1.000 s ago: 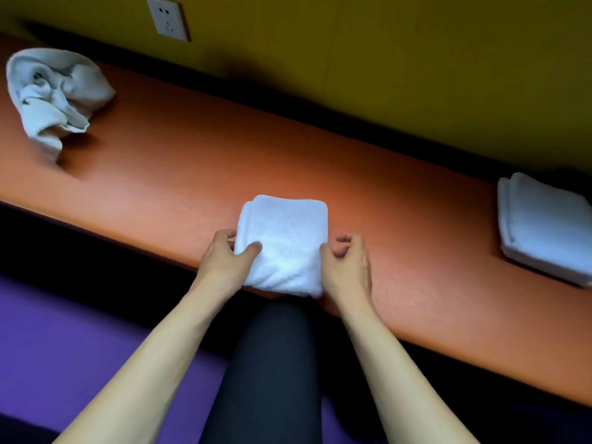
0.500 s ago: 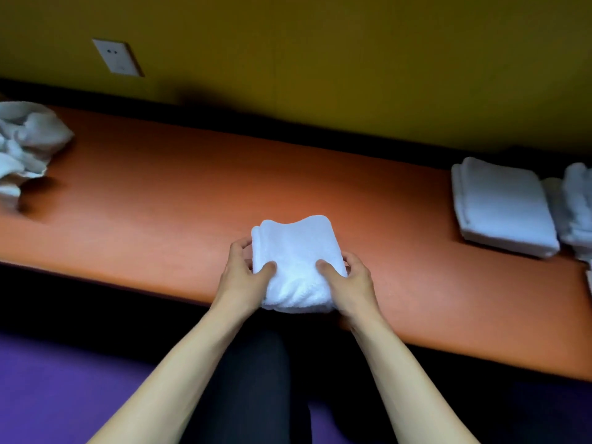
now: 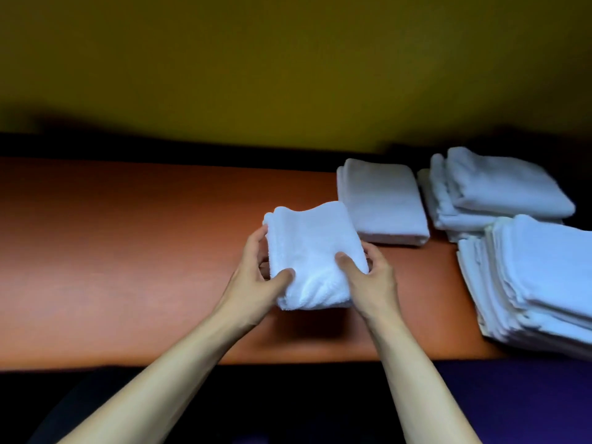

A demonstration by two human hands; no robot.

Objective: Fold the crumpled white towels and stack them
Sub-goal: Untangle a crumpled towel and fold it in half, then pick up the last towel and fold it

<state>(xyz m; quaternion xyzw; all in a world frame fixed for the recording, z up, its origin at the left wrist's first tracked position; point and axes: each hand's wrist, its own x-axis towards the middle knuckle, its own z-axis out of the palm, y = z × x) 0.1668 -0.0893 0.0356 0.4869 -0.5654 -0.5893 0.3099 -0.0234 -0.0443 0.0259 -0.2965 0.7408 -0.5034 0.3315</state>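
The folding of this piece looked finished, and the step in hand was the carry to a stack. The folded white towel (image 3: pixel 309 254) was held just above the orange surface (image 3: pixel 128 251), its near edge sagging a little. The left hand (image 3: pixel 256 283) gripped its left side, thumb on top and fingers curled underneath; the right hand (image 3: pixel 368 280) gripped the right side the same way, so both grips were closed on the towel. Just beyond it to the right lay 1 folded towel (image 3: pixel 382 200) flat on the surface. Farther right stood a taller pile (image 3: pixel 499 190) and a large near stack (image 3: pixel 541 283).

The next move probably called for setting the towel squarely on 1 of those piles, edges aligned, and releasing both sides together so the folds would not spring open.
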